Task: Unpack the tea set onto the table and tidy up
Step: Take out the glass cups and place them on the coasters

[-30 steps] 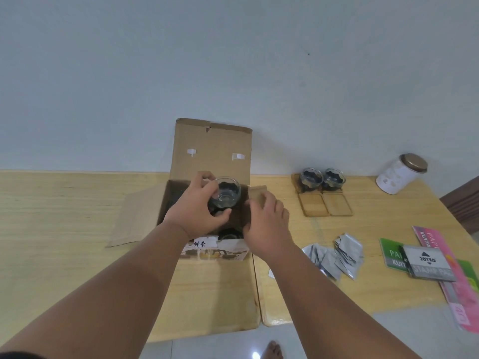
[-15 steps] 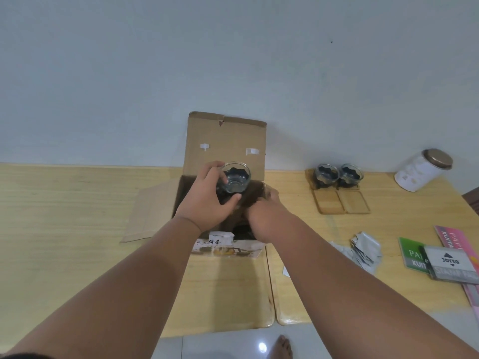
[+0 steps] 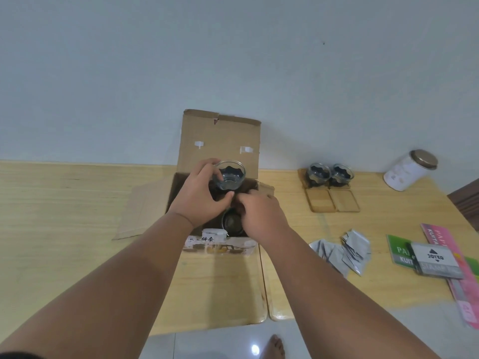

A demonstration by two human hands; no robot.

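An open cardboard box [image 3: 220, 141] stands on the wooden table [image 3: 64, 203] near the wall, its lid flap upright. My left hand [image 3: 199, 195] holds a small clear glass cup [image 3: 230, 174] with a dark insert just above the box's opening. My right hand [image 3: 259, 213] reaches into the box beside it, fingers curled down out of sight; another dark round piece [image 3: 232, 222] shows inside between my hands. Two matching glass cups [image 3: 328, 174] stand on wooden coasters [image 3: 331, 200] at the back right.
A white jar with a metal lid [image 3: 409, 169] stands at the far right. Several grey sachets [image 3: 344, 251] lie right of the box. Green, grey and pink packets [image 3: 438, 260] lie near the right edge. A seam splits the two tabletops. My foot shows below on the tiled floor.
My left hand has lifted the glass cup a little higher out of the box. My right hand has moved down into the box opening.
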